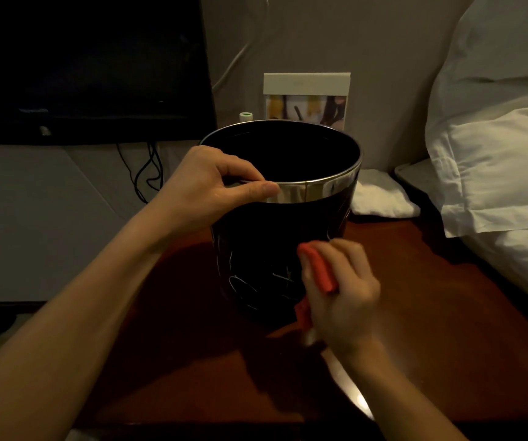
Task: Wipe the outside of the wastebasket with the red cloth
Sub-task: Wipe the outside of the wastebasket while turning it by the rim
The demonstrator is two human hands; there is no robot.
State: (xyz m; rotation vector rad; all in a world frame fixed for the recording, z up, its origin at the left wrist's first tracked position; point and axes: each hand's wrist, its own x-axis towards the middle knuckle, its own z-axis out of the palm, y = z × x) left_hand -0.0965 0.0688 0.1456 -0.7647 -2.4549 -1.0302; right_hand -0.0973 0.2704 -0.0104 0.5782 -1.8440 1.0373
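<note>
While left hand (207, 186) pinches wastebasket (256, 265) rim steady on bench (415, 313), right hand (345, 297), gripping red cloth (318, 270), should press flat, overlapping strokes.

The black wastebasket (265, 249) is stood upright on a brown table (431, 313). Its shiny rim is pinched by the left hand (211, 186). The red cloth (318, 268) is pressed on its side by the right hand (342, 297).

Your left hand (211, 183) is raised, with the thumb stretched flat to the right and the fingers curled over in a pinch. Your right hand (342, 297) is lower, with the fingers closed in a grasp. Both forearms are bare and reach forward.
</note>
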